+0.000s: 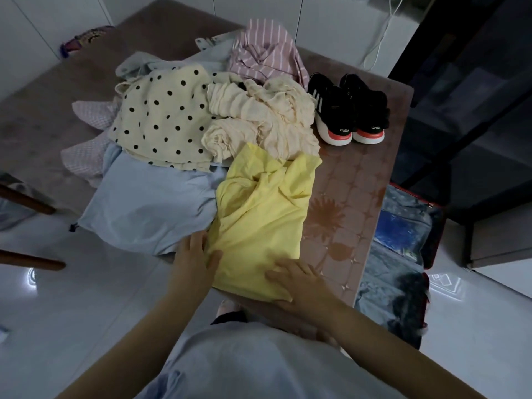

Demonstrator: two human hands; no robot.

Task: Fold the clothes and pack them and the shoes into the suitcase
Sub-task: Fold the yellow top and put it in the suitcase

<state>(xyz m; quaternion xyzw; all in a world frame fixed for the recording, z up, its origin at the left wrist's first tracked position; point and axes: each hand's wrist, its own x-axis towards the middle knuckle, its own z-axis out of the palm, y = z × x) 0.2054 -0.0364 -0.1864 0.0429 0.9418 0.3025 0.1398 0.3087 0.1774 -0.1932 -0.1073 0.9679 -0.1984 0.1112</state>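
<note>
The partly folded yellow cotton shirt (259, 214) lies at the brown patterned table's (348, 197) near edge, long axis pointing away. The left hand (195, 262) and right hand (300, 283) rest flat-fingered on its near end (open grey-lined suitcase (398, 243): on the floor, nearer the right hand).

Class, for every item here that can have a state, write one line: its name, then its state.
Yellow cotton top: partly folded, under both hands.
Left hand: flat on the top's left edge.
Right hand: flat on its near corner.
Cream polka-dot garment: unfolded, heaped.
Cream gauze garment: crumpled.
Pink striped shirt: crumpled.
Pale blue garment: spread, unfolded.
Black trainers: upright, paired, unpacked.
Red-edged suitcase: lying open.
</note>
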